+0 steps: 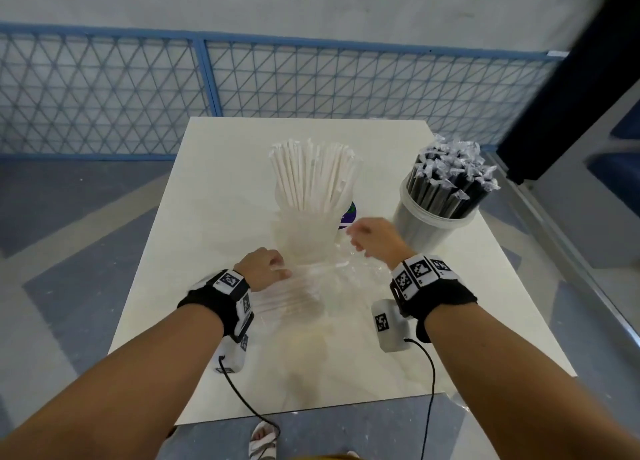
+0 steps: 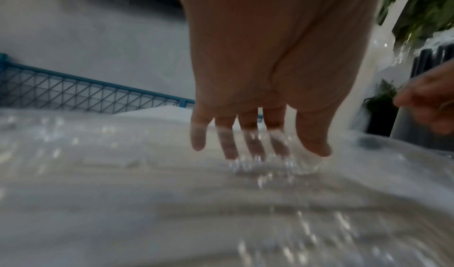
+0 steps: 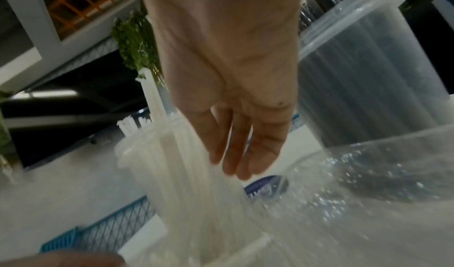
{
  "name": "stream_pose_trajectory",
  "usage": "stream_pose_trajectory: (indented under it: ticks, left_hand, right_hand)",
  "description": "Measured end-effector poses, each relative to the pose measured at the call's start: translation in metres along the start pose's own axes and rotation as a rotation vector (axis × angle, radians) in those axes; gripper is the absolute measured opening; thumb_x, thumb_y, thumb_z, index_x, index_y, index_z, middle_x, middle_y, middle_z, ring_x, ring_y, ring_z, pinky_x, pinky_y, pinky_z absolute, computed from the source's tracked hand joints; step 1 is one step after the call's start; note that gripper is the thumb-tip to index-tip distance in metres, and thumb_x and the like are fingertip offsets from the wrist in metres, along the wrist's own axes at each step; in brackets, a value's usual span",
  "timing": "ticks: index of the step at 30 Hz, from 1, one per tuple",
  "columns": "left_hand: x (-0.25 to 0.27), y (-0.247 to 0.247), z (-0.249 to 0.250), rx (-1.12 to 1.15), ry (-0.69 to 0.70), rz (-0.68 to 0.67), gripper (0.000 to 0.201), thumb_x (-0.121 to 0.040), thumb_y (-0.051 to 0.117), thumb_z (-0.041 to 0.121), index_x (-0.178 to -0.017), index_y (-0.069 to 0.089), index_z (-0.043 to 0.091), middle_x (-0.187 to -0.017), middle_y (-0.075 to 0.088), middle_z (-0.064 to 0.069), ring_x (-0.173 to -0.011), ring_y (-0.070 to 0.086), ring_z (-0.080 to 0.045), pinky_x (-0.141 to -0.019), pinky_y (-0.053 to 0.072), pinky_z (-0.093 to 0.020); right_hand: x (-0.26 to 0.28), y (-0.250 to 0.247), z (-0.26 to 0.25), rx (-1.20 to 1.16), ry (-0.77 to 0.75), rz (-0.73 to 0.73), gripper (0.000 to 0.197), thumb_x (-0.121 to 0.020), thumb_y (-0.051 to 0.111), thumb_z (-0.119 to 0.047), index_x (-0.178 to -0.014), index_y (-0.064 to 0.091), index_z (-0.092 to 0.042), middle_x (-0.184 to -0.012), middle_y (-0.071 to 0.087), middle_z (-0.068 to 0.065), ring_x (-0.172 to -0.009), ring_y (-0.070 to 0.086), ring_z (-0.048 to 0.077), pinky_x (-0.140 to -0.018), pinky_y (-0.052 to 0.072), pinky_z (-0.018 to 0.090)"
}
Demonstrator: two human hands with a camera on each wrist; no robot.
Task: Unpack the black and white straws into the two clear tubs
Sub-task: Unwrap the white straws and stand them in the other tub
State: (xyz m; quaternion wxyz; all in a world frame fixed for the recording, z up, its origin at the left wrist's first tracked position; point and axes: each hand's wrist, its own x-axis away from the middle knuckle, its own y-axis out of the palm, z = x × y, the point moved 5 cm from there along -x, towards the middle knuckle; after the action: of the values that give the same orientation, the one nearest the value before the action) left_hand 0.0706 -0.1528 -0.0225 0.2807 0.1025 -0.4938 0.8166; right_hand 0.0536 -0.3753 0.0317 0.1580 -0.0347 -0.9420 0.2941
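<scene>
Clearly, most of the unpacking looks done: white straws (image 1: pixel 313 175) are stood upright in one clear tub (image 1: pixel 304 224) at the middle of the table (image 1: pixel 221 154), and black straws (image 1: pixel 446 179), each in a thin wrapper, are stood in the second tub (image 1: pixel 429 220) to its right. Both tubs are kept apart, probably so that the colours are not mixed.

Just in front of the white tub a clear bag (image 1: pixel 311 286) is spread flat on the table, and a few white straws seem to be left inside it, though blur makes the count uncertain. The left hand (image 1: pixel 263 267) is laid on the bag's left part; in the left wrist view its fingers (image 2: pixel 227 147) are seen straight and slipped under or into the film, with nothing clearly gripped, presumably to reach the remaining straws. The right hand (image 1: pixel 375 239) is held above the bag's far right edge, near the white tub, with fingers (image 3: pixel 264 149) extended and relaxed, holding nothing that can be made out. A guess is that the bag is to be steadied or lifted by it. A round blue sticker (image 1: pixel 348 215) is partly hidden behind the white tub.
</scene>
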Motion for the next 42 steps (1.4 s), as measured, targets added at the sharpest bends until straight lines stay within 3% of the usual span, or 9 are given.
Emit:
stream_pose_trajectory:
  ticks: [5,8,12,16,22,25,33,38,42]
  left_hand:
    - [0.007,0.001,0.010,0.240,0.129,0.110,0.021,-0.089,0.054,0.010,-0.071,0.047,0.015,-0.072,0.055,0.009,-0.072,0.050,-0.009,-0.059,0.035,-0.002]
    - [0.014,-0.001,0.019,0.299,0.188,0.065,0.028,-0.091,0.055,0.012,-0.067,0.044,0.022,-0.045,0.049,0.020,-0.048,0.043,0.002,-0.054,0.033,-0.008]
    - [0.018,-0.009,0.021,0.451,0.260,0.071,0.024,-0.084,0.062,0.026,-0.067,0.047,0.032,-0.064,0.047,0.001,-0.064,0.041,-0.011,-0.062,0.030,-0.023]
    - [0.025,-0.021,0.024,0.589,0.286,0.113,0.015,-0.091,0.054,0.009,-0.079,0.049,0.015,-0.063,0.065,0.020,-0.066,0.054,0.005,-0.066,0.039,-0.010]
    - [0.033,-0.028,0.038,0.673,0.364,0.148,0.015,-0.092,0.051,0.006,-0.078,0.049,0.010,-0.070,0.050,0.004,-0.068,0.046,-0.001,-0.070,0.036,-0.017]
    - [0.035,-0.031,0.043,0.725,0.401,0.152,0.016,-0.088,0.055,0.018,-0.080,0.051,0.004,-0.079,0.050,-0.006,-0.082,0.047,-0.015,-0.079,0.036,-0.026]
    - [0.034,-0.029,0.040,0.879,0.333,0.221,0.022,-0.091,0.052,0.003,-0.072,0.047,0.013,-0.084,0.055,-0.004,-0.082,0.051,-0.015,-0.076,0.039,-0.024]
    - [0.034,-0.032,0.043,0.877,0.360,0.217,0.021,-0.092,0.050,0.003,-0.073,0.047,0.011,-0.074,0.053,-0.003,-0.075,0.059,-0.002,-0.077,0.043,-0.016]
    - [0.036,-0.038,0.041,0.867,0.354,0.196,0.019,-0.094,0.047,0.006,-0.076,0.046,0.013,-0.070,0.050,0.002,-0.065,0.054,0.000,-0.067,0.042,-0.011]
  right_hand:
    - [0.016,0.029,0.005,0.398,-0.227,-0.217,0.039,-0.091,0.038,0.005,-0.102,0.071,-0.011,-0.113,0.063,0.010,-0.106,0.057,0.021,-0.083,0.033,0.012]
    - [0.021,0.035,0.000,0.357,-0.469,-0.185,0.038,-0.088,0.044,0.010,-0.101,0.073,-0.012,-0.103,0.060,0.012,-0.098,0.055,0.024,-0.086,0.031,0.016]
    - [0.021,0.035,-0.002,0.427,-0.405,-0.271,0.031,-0.092,0.055,-0.017,-0.121,0.062,-0.020,-0.098,0.051,-0.013,-0.090,0.050,0.013,-0.090,0.039,0.030]
    - [0.017,0.030,-0.002,0.461,-0.239,-0.336,0.060,-0.079,0.065,-0.051,-0.131,0.048,-0.024,-0.131,0.047,0.003,-0.120,0.046,0.022,-0.104,0.038,0.042]
    - [0.021,0.045,-0.031,0.181,-0.338,-0.369,0.021,-0.079,0.074,-0.023,-0.093,0.059,-0.025,-0.090,0.061,-0.004,-0.069,0.057,-0.010,-0.056,0.044,0.009]
    - [0.025,0.045,-0.039,0.115,-0.396,-0.364,0.021,-0.083,0.068,-0.014,-0.082,0.054,-0.028,-0.083,0.053,-0.018,-0.070,0.053,-0.021,-0.062,0.040,0.002]
    - [0.028,0.042,-0.038,0.139,-0.419,-0.272,0.014,-0.086,0.058,0.002,-0.094,0.068,0.005,-0.060,0.052,-0.012,-0.049,0.051,-0.013,-0.051,0.035,0.008]
    - [0.034,0.031,-0.047,0.001,-0.391,-0.185,0.028,-0.081,0.063,0.002,-0.064,0.061,-0.020,-0.047,0.056,-0.020,-0.041,0.049,-0.004,-0.043,0.033,0.007]
    - [0.039,0.008,-0.051,-0.126,-0.286,-0.200,0.009,-0.081,0.069,-0.007,-0.082,0.070,-0.016,-0.059,0.063,-0.010,-0.035,0.041,0.004,-0.036,0.034,0.017]
